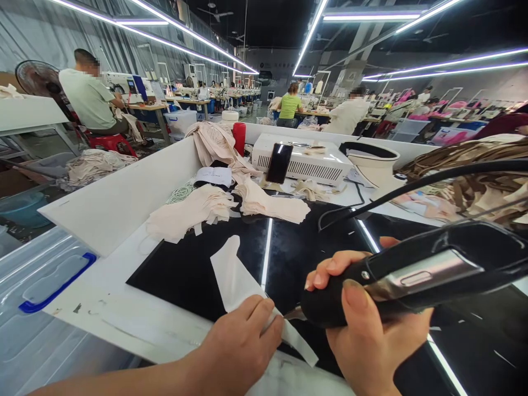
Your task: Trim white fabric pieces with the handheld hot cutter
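Observation:
My left hand (pixel 245 344) is closed, its fingers pressing and pinching a pale fabric piece (pixel 235 275) against the glossy black board (pixel 322 239). Wrapped in my right hand (pixel 371 335) is a black corded handheld cutter (pixel 396 264) with a metal switch plate on its side. Its narrow metal tip (pixel 296 313) points left and meets the fabric's edge close to my left fingertips; whether it is through the cloth I cannot tell. One end of the fabric sticks out past my left hand toward the right.
Two stacks of cut cream fabric, a left stack (pixel 193 212) and a right stack (pixel 272 203), lie at the board's far edge. Behind are a phone (pixel 279 163), a white vented box (pixel 305 159) and a red spool (pixel 239 137). The cutter's cord (pixel 412 190) arcs rightward. Co-workers sit farther back.

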The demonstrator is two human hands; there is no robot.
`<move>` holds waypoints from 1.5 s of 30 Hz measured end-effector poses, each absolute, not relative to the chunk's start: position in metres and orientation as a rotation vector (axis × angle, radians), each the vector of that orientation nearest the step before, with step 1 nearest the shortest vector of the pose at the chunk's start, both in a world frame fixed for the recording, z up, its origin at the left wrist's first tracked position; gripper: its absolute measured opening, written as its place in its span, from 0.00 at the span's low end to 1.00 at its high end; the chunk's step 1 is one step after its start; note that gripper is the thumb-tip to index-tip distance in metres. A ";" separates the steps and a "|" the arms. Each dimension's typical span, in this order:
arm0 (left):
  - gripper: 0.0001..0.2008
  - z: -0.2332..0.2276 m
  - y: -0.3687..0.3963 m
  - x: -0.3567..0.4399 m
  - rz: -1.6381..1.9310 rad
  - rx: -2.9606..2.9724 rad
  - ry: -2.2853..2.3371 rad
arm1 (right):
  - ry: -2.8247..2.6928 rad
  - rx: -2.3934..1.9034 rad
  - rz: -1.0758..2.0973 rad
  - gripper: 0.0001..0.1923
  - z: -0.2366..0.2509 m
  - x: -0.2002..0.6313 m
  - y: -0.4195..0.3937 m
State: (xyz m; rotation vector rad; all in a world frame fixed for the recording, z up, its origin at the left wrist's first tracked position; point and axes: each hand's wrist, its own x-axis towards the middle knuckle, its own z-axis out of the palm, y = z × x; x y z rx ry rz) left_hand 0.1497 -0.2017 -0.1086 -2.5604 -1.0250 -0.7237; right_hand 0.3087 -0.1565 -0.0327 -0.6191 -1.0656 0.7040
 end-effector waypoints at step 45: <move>0.31 -0.114 -0.209 0.143 -0.770 -2.606 -1.007 | -0.982 -0.650 0.742 0.27 -0.020 0.293 -0.148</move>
